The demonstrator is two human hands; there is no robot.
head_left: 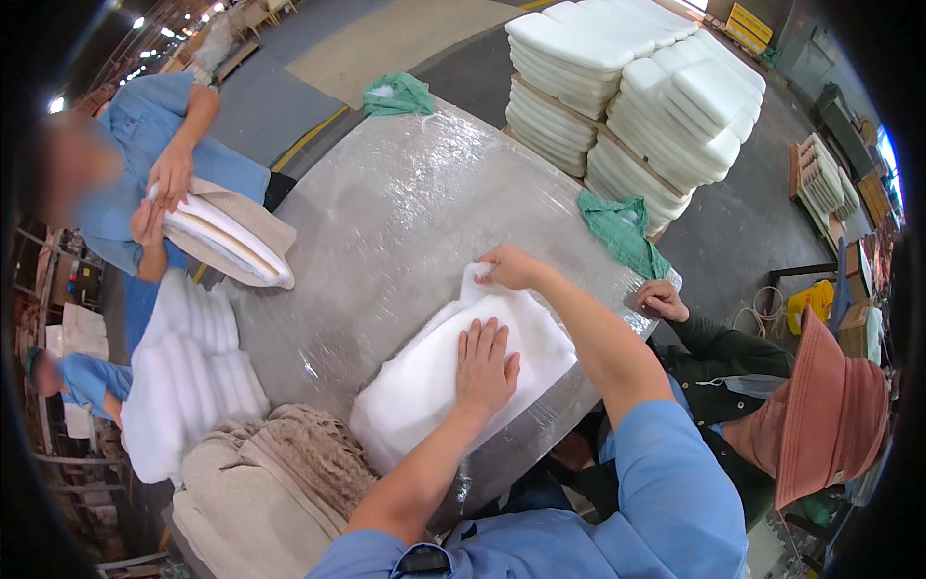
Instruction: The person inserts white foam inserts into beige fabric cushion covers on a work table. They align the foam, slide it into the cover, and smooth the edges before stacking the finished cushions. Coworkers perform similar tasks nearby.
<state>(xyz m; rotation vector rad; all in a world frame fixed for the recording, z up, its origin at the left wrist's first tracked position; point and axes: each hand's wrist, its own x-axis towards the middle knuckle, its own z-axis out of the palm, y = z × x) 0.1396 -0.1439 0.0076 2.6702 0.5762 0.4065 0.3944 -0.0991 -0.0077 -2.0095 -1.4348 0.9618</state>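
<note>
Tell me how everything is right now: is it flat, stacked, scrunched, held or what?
White padding: pinched at its far end
Left hand: flat on the padding
Right hand: closed on the padding
Table: covered in shiny clear film
Beige fabric: piled up
White pads: stacked
Green plastic: crumpled
Cushion: held by another person, partly covered

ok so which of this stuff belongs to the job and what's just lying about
In hand:
white padding, left hand flat on it, right hand gripping its edge
wrapped table underneath
probably also beige fabric pile

Apparently lying about:
green plastic at two table corners
yellow container off to the right
</note>
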